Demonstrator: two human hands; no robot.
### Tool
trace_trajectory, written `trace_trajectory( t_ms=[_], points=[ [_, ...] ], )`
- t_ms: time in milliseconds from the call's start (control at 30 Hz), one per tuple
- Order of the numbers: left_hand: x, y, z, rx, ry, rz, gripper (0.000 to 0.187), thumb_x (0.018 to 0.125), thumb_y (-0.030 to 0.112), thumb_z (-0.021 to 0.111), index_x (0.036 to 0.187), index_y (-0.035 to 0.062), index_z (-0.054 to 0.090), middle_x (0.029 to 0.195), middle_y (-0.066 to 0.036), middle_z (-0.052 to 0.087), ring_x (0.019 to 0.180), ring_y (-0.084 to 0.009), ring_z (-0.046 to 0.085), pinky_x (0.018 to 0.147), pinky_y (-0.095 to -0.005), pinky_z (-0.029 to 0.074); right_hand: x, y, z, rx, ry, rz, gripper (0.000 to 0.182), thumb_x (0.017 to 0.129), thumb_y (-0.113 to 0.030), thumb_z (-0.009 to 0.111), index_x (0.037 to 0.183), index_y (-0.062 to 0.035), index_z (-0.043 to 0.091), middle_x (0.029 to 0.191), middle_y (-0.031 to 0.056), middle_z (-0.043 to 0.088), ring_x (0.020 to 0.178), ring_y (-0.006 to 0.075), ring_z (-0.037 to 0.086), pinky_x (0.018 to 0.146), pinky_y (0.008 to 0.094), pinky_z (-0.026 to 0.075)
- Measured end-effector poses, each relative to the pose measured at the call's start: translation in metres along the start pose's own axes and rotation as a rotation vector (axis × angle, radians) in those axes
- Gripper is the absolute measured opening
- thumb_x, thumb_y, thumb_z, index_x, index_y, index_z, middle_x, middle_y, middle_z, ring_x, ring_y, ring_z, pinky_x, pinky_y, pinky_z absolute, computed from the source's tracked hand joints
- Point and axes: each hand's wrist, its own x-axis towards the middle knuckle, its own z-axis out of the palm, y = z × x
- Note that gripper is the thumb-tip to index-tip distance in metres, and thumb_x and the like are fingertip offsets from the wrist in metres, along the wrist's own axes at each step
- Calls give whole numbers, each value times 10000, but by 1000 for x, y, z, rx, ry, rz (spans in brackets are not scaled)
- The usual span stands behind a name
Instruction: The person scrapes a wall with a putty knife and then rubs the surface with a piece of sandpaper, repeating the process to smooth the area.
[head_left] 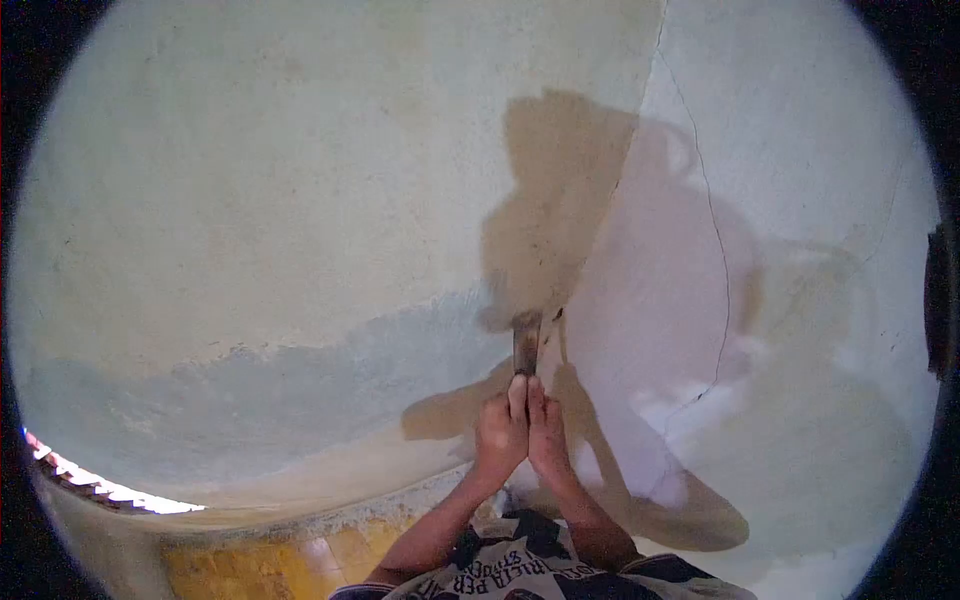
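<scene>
Both my hands are raised together in front of the wall (300,180), close to its corner. A scraper (525,345) with a flat, narrow, dark blade points upward from them, its far end right at the wall surface. My left hand (502,432) is closed round its lower end, thumb pointing up along it. Pressed alongside, my right hand (546,430) is closed on the same end. The fingers cover the handle. Just right of the blade tip, a small dark chip mark (558,314) shows on the wall at the corner line.
A blue-grey band (400,345) crosses the left wall beneath the paler, yellowish part. On the right wall runs a long thin crack (722,260). Shadows of my head and arms fall over the corner. Yellow tiles (280,560) and a bright opening (130,495) lie low left.
</scene>
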Motion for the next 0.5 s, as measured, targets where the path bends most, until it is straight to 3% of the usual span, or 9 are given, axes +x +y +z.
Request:
trace_trajectory(
  t_ms=[67, 167, 233, 267, 300, 367, 467, 500],
  points=[
    [17, 18, -1, 50, -17, 24, 475, 1016, 332, 368, 826, -32, 607, 714, -289, 574, 701, -480, 584, 597, -496, 448, 21, -25, -18, 156, -67, 170, 462, 1000, -387, 413, 1063, 36, 590, 773, 285, 561, 734, 437, 571, 684, 522, 432],
    [17, 18, 1, 72, 11, 117, 432, 1014, 293, 403, 908, -72, 609, 603, -274, 527, 541, -436, 550, 496, -490, 399, 13, 7, -11, -266, 136, -462, 426, 993, -330, 416, 1226, 16, 505, 839, 302, 570, 775, 472, 560, 713, 522, 438],
    [5, -9, 9, 144, 123, 279, 426, 1013, 302, 398, 929, -62, 602, 616, -274, 531, 559, -441, 550, 497, -492, 396, 10, 3, -10, -75, -81, 24, 421, 992, -277, 413, 1306, 3, 438, 935, 294, 564, 818, 447, 552, 742, 507, 444],
    [0, -22, 12, 187, 170, 355, 423, 1013, 307, 395, 940, -57, 599, 623, -274, 533, 568, -443, 549, 498, -493, 395, 7, 9, -5, -38, -140, 109, 426, 994, -266, 409, 1327, -1, 421, 964, 292, 560, 835, 438, 549, 750, 500, 444],
    [5, -26, 12, 184, 154, 285, 446, 1015, 319, 379, 900, -54, 595, 656, -285, 541, 617, -460, 554, 533, -498, 409, 4, 14, -1, -6, -196, 196, 433, 995, -255, 406, 1349, -5, 405, 993, 290, 557, 853, 429, 546, 759, 494, 444],
    [9, -21, 10, 176, 113, 132, 503, 1020, 343, 347, 819, -50, 587, 720, -306, 556, 715, -494, 565, 602, -506, 439, 6, 29, 6, -85, -169, 13, 431, 1003, -261, 395, 1353, -9, 408, 1011, 290, 551, 873, 418, 544, 760, 490, 440],
    [31, 21, 0, 40, 29, 123, 455, 1014, 308, 384, 816, -43, 594, 709, -309, 555, 690, -466, 593, 604, -511, 440, 20, 9, -4, -256, 52, -368, 419, 1012, -258, 380, 1348, -10, 415, 1027, 285, 548, 876, 409, 546, 742, 499, 434],
    [27, 23, -1, 50, 13, 103, 450, 1013, 307, 386, 819, -42, 594, 708, -308, 555, 693, -465, 595, 603, -516, 438, 17, 6, -8, -252, -7, -312, 424, 1005, -251, 392, 1353, -9, 409, 1027, 287, 547, 877, 410, 546, 746, 497, 435]
  ],
)
